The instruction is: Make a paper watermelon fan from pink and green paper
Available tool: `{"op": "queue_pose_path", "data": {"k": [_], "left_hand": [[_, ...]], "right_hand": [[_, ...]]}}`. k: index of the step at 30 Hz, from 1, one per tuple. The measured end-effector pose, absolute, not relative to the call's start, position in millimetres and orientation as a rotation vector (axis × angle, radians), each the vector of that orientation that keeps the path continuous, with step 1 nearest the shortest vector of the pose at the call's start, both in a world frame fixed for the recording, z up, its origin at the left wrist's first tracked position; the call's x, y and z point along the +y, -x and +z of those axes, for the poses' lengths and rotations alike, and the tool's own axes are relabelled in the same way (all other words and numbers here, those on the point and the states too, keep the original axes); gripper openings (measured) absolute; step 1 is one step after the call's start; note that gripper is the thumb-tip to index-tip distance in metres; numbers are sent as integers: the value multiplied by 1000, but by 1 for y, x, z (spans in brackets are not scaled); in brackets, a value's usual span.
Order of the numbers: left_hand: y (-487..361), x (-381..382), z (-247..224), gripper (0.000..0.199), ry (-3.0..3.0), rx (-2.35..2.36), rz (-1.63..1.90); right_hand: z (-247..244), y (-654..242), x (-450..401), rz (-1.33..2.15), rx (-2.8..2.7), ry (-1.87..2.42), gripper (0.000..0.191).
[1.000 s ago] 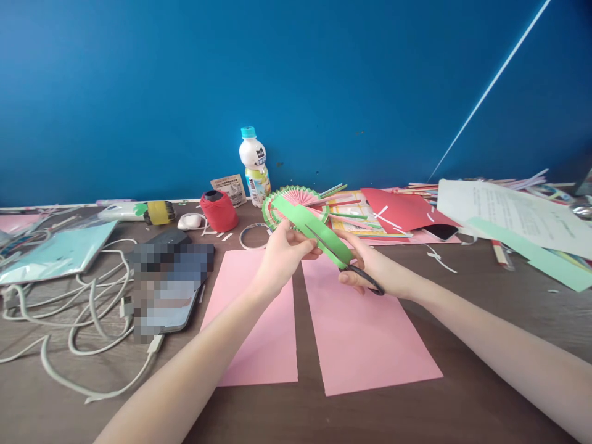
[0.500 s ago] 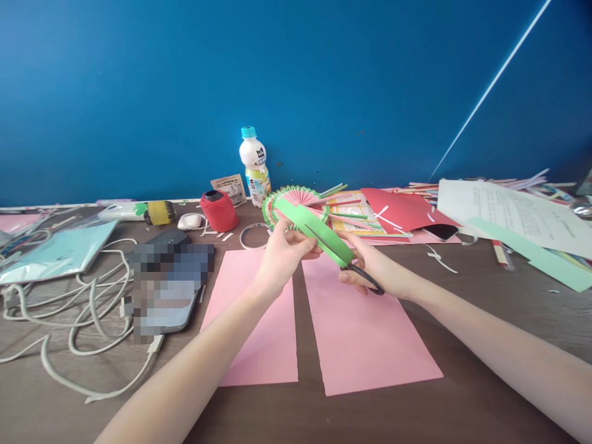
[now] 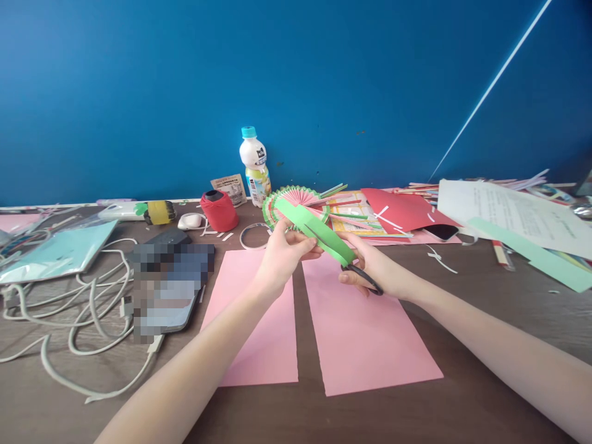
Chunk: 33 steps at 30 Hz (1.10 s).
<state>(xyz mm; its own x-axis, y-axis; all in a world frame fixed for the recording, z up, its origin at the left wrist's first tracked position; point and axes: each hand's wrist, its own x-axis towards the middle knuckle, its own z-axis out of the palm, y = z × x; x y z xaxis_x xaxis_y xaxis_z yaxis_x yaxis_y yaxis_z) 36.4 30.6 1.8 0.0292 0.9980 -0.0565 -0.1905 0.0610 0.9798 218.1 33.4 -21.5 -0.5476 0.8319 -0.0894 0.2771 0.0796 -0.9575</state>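
A strip of green paper (image 3: 303, 217) is pinched between the thumb and fingers of my left hand (image 3: 287, 253). My right hand (image 3: 372, 262) is closed round the black handles of a pair of scissors (image 3: 365, 279). The green paper hides the blades, and a slit runs along the strip toward its lower right end. Both hands hover above two sheets of pink paper, the left sheet (image 3: 259, 339) and the right sheet (image 3: 370, 345), which lie flat with a gap between them. Just behind the hands rests a pleated pink and green paper rosette (image 3: 289, 196).
A drink bottle (image 3: 254, 163) stands against the blue wall beside a red roll (image 3: 219, 211) and a tape ring (image 3: 254, 236). At left lie a phone (image 3: 178, 296) and tangled white cables (image 3: 92, 308). Red paper (image 3: 402, 209) and printed sheets (image 3: 509, 206) cover the back right.
The two hands, the green paper and the scissors hold almost the same position. Only a very slight shift shows at the scissor handles and the slit.
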Motion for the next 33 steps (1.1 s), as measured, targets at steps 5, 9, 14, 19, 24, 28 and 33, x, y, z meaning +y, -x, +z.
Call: {"op": "queue_pose_path", "data": {"k": [5,9,14,19,24,28,33], "left_hand": [[-36,31,1,31,-1028,1075,1228],[-36,30,2,31,-1020,1077,1224],[-37,30,2,32,-1005,1085,1226],[-36,31,1,18,-988,1124,1239],[-35,30,3,15,-1041,1141,1178],[-35,28,7,18,-1088,1170,1164],[-37,27,7,18,-1111,1181,1139]], "right_hand": [[-23,-219,35,1483,-1875,1102,84],[-26,-220,36,1491,-1869,1090,79],[-25,-220,35,1483,-1874,1083,79],[-26,-220,36,1474,-1866,1090,80],[-28,-221,37,1471,-1869,1100,79],[-24,-220,36,1489,-1879,1090,76],[-20,-218,34,1475,-1910,1084,76]]}}
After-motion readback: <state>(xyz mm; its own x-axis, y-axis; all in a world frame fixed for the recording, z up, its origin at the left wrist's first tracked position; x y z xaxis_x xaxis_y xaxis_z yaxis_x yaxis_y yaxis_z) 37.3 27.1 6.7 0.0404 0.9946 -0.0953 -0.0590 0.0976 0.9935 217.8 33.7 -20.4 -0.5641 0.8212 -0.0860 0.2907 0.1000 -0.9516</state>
